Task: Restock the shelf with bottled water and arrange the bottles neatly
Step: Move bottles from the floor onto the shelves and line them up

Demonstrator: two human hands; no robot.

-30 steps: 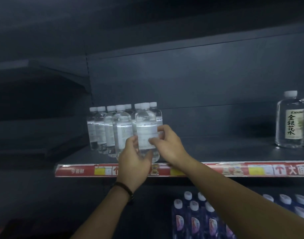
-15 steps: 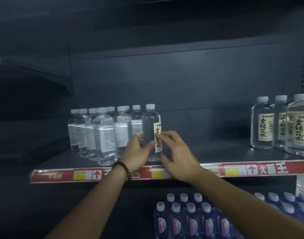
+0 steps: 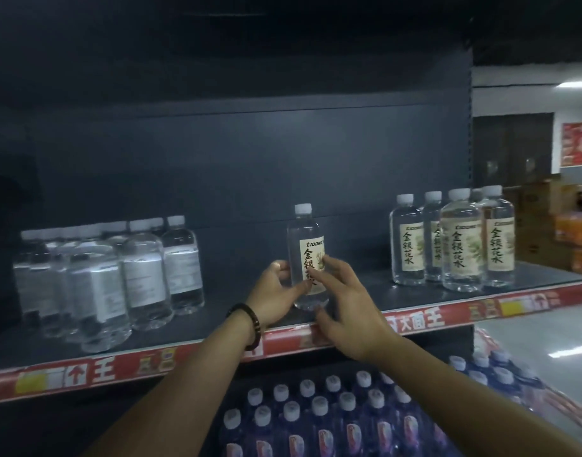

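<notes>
A clear water bottle (image 3: 305, 239) with a white cap and a cream label stands upright alone in the middle of the dark shelf (image 3: 237, 319), label facing me. My left hand (image 3: 274, 291) grips its lower left side, thumb across the front. My right hand (image 3: 344, 301) has its fingers spread, fingertips touching the label on the right side. To the left stands a cluster of several clear bottles (image 3: 118, 278) with their labels turned away. To the right stands a group of several bottles (image 3: 454, 242) with labels facing front.
The shelf's front edge carries a red price strip (image 3: 95, 374). Below it sit several blue bottles with white caps (image 3: 332, 420). Stacked cartons (image 3: 543, 222) and orange packs stand beyond the shelf's right end. Bare shelf lies on both sides of the lone bottle.
The bottle has been slid right, away from the left cluster, and turned so its label faces front. My view has shifted right, showing more of the right-hand group.
</notes>
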